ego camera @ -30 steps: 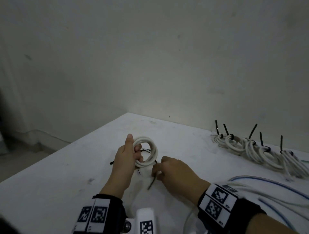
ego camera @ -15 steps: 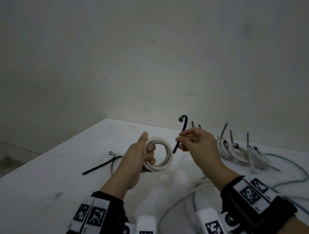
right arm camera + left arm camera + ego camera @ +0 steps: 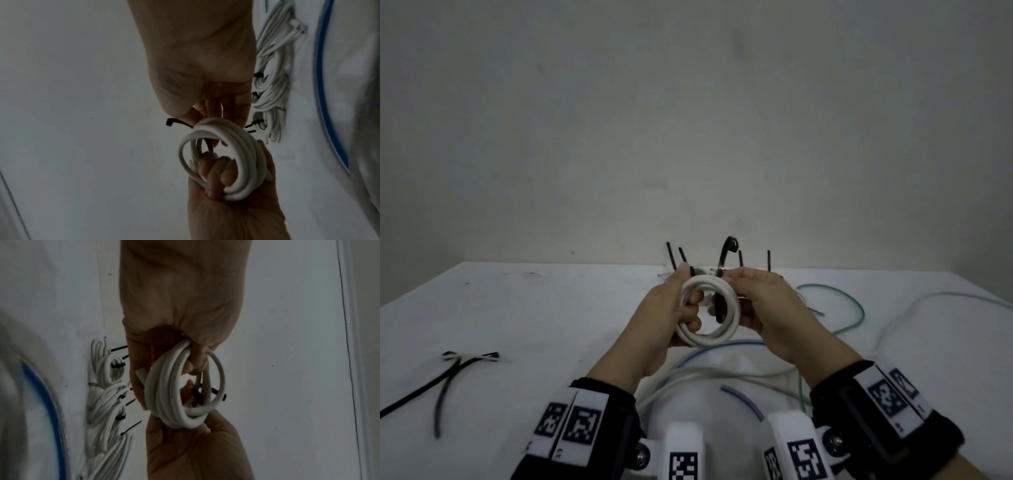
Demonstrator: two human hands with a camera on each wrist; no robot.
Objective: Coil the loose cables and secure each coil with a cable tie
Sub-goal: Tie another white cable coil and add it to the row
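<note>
Overall light: dim, flat, grey-green cast in all three views
Head view: wall (image 3: 688,120) evenly lit, darker toward the corners; worktop (image 3: 517,308) brightest area, no glare
Shadows: soft, faint under the hands (image 3: 722,315) on the worktop
Wrist views: underexposed, skin dark and noisy, white coil (image 3: 180,394) grey-toned
Blur: blue cable (image 3: 327,81) smeared near the frame edge; near foreground out of focus
Distortion: wide-angle bending, worktop edge curves in both wrist views

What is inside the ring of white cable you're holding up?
Left hand fingers curl through the cable coil, and a black cable tie passes through it. The right hand hides the tie's middle.
</note>
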